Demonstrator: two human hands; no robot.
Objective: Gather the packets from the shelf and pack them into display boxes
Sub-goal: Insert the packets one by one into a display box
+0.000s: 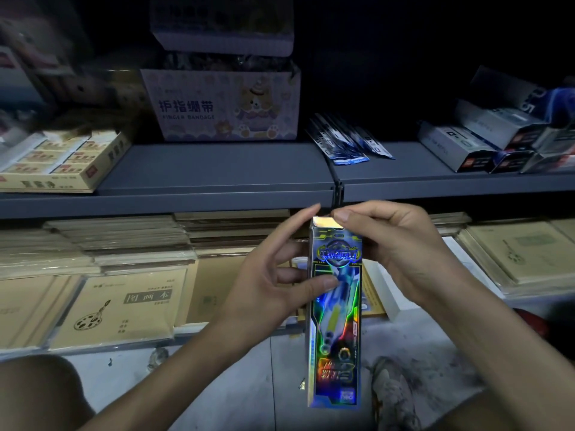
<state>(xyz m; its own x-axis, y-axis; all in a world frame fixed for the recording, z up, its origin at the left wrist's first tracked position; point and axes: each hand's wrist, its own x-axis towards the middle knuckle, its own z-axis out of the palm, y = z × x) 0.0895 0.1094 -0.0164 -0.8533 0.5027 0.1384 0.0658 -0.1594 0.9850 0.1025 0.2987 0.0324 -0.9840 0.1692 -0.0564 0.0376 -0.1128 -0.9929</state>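
Your left hand (267, 284) grips the display box (337, 337) upright, in front of the shelf (217, 169) edge. Right hand (395, 244) fingers pinch its top flap. Packets (345, 141) lie mid-shelf, at the back.

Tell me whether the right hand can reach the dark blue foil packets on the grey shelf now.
Probably not yet: the right hand grips the top of the tall holographic cardboard box. Once freed, nothing seems to stand before the dark blue foil packets.
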